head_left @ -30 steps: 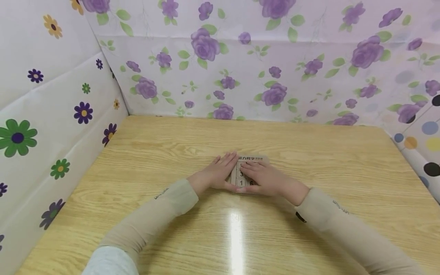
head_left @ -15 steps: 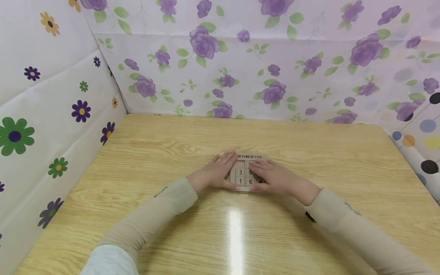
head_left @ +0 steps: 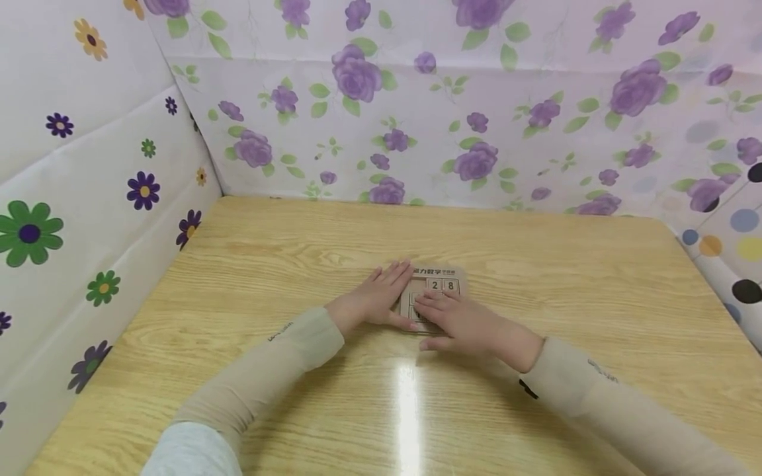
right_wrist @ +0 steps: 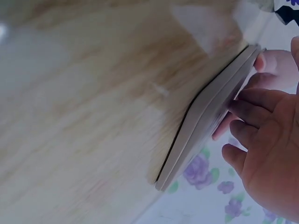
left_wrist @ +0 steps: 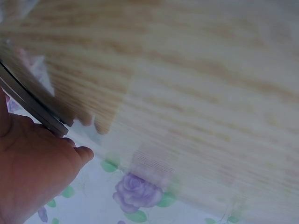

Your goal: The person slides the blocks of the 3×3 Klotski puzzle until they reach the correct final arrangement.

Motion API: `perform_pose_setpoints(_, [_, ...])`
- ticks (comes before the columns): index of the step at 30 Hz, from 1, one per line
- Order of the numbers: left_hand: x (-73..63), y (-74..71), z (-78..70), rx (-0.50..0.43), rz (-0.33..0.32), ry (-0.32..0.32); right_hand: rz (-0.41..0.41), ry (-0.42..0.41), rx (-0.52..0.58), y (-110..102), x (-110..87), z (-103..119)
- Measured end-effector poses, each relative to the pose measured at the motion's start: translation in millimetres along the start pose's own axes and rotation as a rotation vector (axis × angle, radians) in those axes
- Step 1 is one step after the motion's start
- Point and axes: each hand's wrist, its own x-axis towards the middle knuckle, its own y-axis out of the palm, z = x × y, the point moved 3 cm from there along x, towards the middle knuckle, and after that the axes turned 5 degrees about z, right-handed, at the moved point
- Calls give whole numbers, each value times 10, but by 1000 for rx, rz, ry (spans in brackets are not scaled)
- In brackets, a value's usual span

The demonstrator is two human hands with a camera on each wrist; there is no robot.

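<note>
A number sliding puzzle, a small pale board with numbered tiles, lies flat on the table. The upper left slot of its grid shows no tile, and the tiles 2 and 8 are visible beside it. My left hand lies along the board's left side, fingers straight and thumb at the near left corner. My right hand reaches over the lower tiles and hides most of them; its fingertips touch the tiles while the thumb stands off the near edge. The right wrist view shows the board's side edge beneath the fingers.
The wood-grain table reflects a bright strip of light in front of the board. Flower-printed sheets wall the table at the back and left, with a dotted sheet at the right.
My right hand has drawn back from the upper tiles to the lower ones, so 2 and 8 show. Its thumb has left the near edge. The left hand stays in place.
</note>
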Motion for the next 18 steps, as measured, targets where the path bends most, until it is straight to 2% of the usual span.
perform_pose_setpoints(9, [12, 20, -7, 23, 4, 6, 18, 86, 69, -11, 102, -105])
perform_pose_setpoints(18, [-7, 1, -1, 18, -4, 1, -5, 63, 33, 2, 83, -98])
